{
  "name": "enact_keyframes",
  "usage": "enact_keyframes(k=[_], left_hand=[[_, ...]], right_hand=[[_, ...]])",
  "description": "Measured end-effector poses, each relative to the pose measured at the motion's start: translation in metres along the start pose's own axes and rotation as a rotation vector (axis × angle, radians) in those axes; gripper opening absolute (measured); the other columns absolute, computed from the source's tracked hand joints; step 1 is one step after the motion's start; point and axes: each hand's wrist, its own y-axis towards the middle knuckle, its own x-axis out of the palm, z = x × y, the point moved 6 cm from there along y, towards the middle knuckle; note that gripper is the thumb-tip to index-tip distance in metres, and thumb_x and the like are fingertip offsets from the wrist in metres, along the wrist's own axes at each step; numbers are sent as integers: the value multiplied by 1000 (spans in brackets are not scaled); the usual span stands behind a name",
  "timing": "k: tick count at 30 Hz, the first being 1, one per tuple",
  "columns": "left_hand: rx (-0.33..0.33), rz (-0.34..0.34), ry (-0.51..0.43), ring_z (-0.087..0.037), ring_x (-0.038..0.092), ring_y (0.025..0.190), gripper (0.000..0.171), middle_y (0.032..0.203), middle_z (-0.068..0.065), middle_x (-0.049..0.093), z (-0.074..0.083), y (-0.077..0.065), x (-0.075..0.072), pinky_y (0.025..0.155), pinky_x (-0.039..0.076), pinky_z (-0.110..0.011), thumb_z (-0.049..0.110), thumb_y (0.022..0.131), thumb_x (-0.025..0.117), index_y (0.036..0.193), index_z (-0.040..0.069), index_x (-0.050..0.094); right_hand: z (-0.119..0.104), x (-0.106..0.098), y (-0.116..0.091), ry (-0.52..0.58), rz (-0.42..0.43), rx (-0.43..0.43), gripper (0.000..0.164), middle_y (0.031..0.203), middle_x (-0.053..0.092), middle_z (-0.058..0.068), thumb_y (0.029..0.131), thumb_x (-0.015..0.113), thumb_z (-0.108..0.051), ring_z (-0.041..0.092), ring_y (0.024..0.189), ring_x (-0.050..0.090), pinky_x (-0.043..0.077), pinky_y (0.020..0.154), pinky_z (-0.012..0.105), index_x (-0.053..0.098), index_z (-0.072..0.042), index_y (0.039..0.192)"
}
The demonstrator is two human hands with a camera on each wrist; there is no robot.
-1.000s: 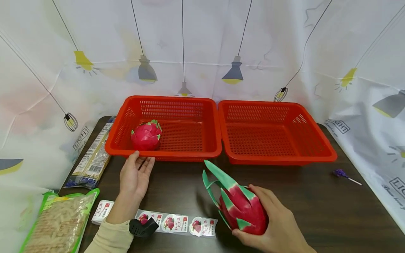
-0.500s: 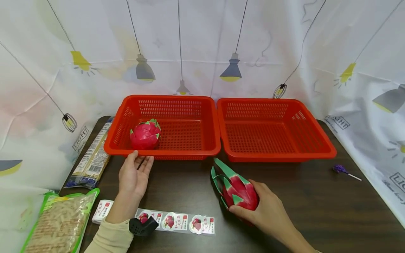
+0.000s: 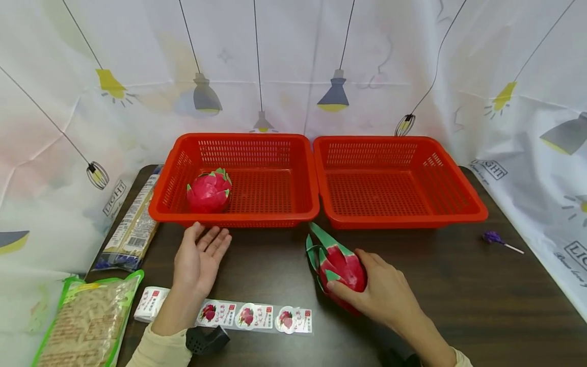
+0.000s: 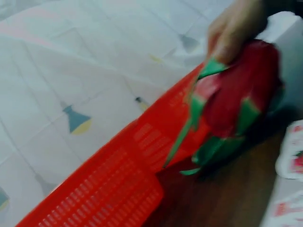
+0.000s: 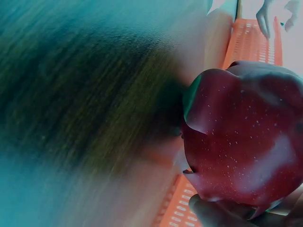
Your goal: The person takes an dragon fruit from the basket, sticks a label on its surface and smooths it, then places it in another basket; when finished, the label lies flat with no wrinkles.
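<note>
My right hand (image 3: pixel 382 290) grips a red dragon fruit (image 3: pixel 340 267) with long green scales, low over the table in front of the gap between two red baskets. Seen from the right wrist, the fruit (image 5: pixel 246 137) fills much of the view, with fingertips under its lower edge. A second dragon fruit (image 3: pixel 209 192) sits inside the left basket (image 3: pixel 257 219), toward its left side. Just in front of that basket's rim, my left hand (image 3: pixel 199 260) lies palm up with relaxed fingers and holds nothing. The left wrist view also has the held fruit (image 4: pixel 241 90), slightly blurred.
The right basket (image 3: pixel 403 222) stands beside the left one. A strip of dragon fruit stickers (image 3: pixel 254 317) lies near the left forearm. At left are a green-edged bag (image 3: pixel 87 321) and a long packet (image 3: pixel 133 229). A purple lollipop (image 3: pixel 492 237) lies far right.
My right hand has carried the dragon fruit lower and a little left and away from me. My left hand's fingers have come away from the left basket's rim.
</note>
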Motion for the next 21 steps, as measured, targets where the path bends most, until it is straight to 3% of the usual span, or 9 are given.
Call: enact_keyframes(k=[2, 4, 7, 9, 10, 12, 17, 19, 21], left_hand=[[-15, -117, 261, -18, 61, 106, 25, 111, -2, 58, -8, -10, 4, 95, 57, -28, 36, 108, 48, 122, 15, 44], [47, -297, 704, -17, 62, 100, 25, 105, -1, 61, -16, -24, 9, 89, 57, -29, 33, 105, 56, 117, 11, 52], [356, -508, 1485, -18, 57, 97, 33, 101, -1, 61, -33, -52, 14, 80, 53, -34, 35, 93, 74, 112, 11, 62], [581, -547, 1838, -18, 54, 96, 40, 100, 2, 59, -45, -70, 13, 77, 47, -35, 42, 84, 81, 109, 16, 64], [657, -542, 1945, -18, 52, 96, 44, 100, 2, 57, -51, -76, 13, 76, 45, -35, 45, 80, 84, 109, 18, 64], [747, -540, 2050, -20, 49, 93, 49, 98, 0, 55, -61, -82, 11, 72, 41, -34, 45, 77, 85, 108, 17, 62], [773, -538, 2098, -19, 49, 89, 43, 95, 0, 54, -70, -81, 7, 68, 38, -32, 40, 78, 85, 105, 16, 61], [782, -547, 2113, -19, 49, 87, 40, 93, 0, 54, -71, -81, 8, 67, 38, -31, 38, 79, 85, 103, 15, 62], [808, -550, 2127, -19, 51, 86, 36, 93, 1, 56, -71, -81, 10, 66, 39, -32, 36, 81, 84, 101, 15, 63]], right_hand=[[0, -1, -1, -7, 7, -7, 94, 130, 65, 19, 80, 68, -73, 31, 97, 68, 60, 80, 53, 56, -2, 140], [1, -3, -2, -14, 10, -13, 96, 137, 62, 20, 81, 66, -74, 35, 105, 68, 59, 84, 57, 54, -2, 143], [2, -3, -3, -23, 7, -24, 100, 145, 57, 21, 82, 64, -75, 40, 116, 65, 56, 89, 61, 49, -2, 148], [2, -4, -3, -26, 9, -36, 103, 149, 53, 21, 82, 64, -76, 42, 123, 61, 55, 91, 63, 45, -1, 150], [2, -5, -4, -26, 23, -49, 104, 151, 51, 21, 81, 66, -75, 41, 127, 59, 55, 92, 64, 44, -1, 151], [-3, -10, -8, -7, 96, -110, 103, 153, 49, 19, 79, 72, -70, 39, 132, 54, 55, 91, 63, 44, -3, 152], [-45, -29, -32, 114, 314, -489, 81, 147, 54, 8, 79, 82, -51, 24, 128, 54, 62, 85, 47, 54, -12, 145], [-65, -30, -43, 191, 300, -650, 65, 137, 61, 2, 85, 80, -44, 16, 118, 58, 61, 85, 33, 59, -16, 140], [-81, -27, -50, 272, 221, -758, 49, 128, 66, -5, 91, 76, -38, 9, 110, 61, 57, 87, 24, 63, -19, 135]])
